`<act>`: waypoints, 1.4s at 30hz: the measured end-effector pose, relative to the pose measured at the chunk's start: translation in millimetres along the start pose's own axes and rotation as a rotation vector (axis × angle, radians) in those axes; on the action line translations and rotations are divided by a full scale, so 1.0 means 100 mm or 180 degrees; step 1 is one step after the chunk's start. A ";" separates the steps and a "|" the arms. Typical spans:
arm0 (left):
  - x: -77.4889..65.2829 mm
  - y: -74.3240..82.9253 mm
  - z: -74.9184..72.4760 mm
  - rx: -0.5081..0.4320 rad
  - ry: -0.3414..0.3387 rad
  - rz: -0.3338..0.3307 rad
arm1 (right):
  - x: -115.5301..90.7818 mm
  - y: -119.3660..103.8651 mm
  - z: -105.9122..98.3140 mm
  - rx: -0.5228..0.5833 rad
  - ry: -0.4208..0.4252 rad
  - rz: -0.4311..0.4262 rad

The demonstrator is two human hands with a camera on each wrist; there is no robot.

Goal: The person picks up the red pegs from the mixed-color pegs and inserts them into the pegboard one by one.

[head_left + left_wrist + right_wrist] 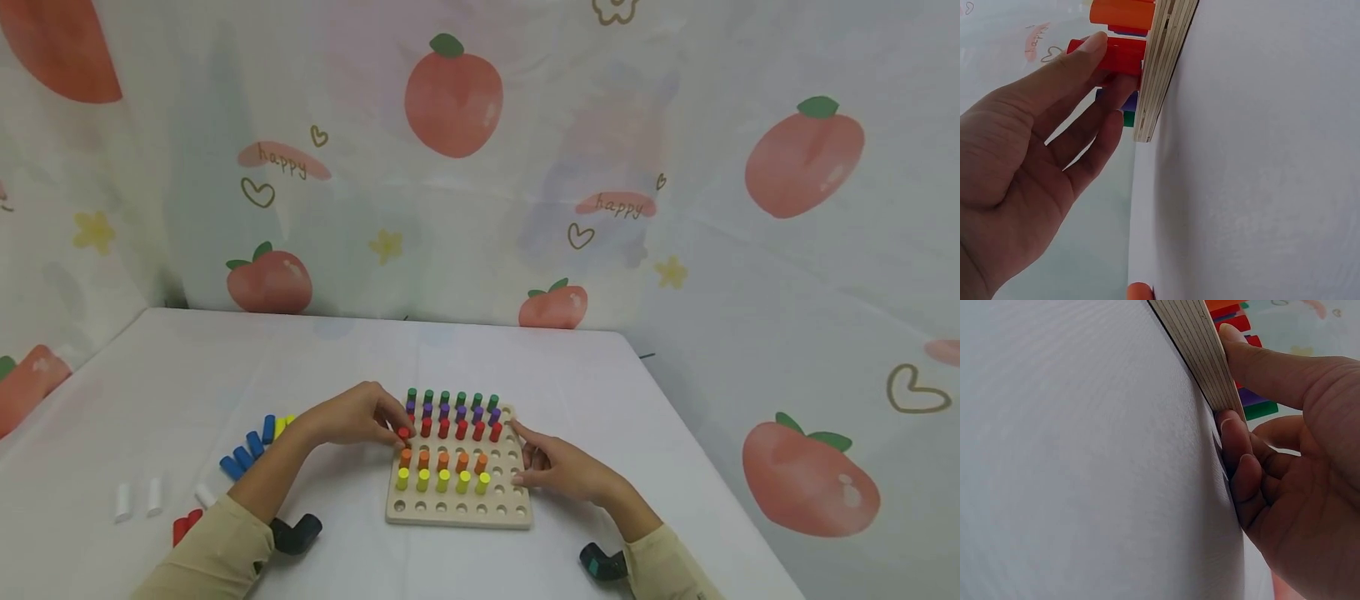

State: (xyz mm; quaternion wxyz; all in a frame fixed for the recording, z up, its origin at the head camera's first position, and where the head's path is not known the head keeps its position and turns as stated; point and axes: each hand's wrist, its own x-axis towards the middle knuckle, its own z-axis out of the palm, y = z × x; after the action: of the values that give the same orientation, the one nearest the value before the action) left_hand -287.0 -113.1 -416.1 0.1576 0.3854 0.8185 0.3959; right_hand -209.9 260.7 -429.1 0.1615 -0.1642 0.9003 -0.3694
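A wooden pegboard (459,518) lies on the table, with green, purple, red, orange and yellow pegs standing in rows. My left hand (360,417) is at its left side and pinches a red peg (1124,56) between thumb and fingers. That peg stands upright at the left end of a row, between the full red row and the orange pegs (443,462). In the left wrist view its lower end is right at the board's top. My right hand (558,468) grips the board's right edge, thumb on top and curled fingers against the side.
Loose blue pegs (242,457), yellow pegs (281,427), white pegs (154,496) and red pegs (182,530) lie on the left of the white table (360,558), partly behind my left arm. Black wrist devices (602,562) sit at both wrists. A fruit-print cloth (480,217) hangs behind.
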 end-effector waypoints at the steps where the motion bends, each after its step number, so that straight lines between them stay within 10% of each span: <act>1: 0.00 0.00 0.00 -0.0013 0.0000 -0.0012 | 0.00 0.00 0.00 -0.0003 0.0004 0.0000; 42: 0.06 -0.06 0.11 -0.0112 0.0151 0.0003 | -0.02 0.01 -0.01 0.0035 0.0010 0.0022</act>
State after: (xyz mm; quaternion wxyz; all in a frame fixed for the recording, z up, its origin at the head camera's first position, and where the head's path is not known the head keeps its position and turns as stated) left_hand -287.6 -104.5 -427.4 0.1447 0.3735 0.8147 0.4193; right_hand -208.7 262.7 -428.7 0.1622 -0.1596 0.8990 -0.3741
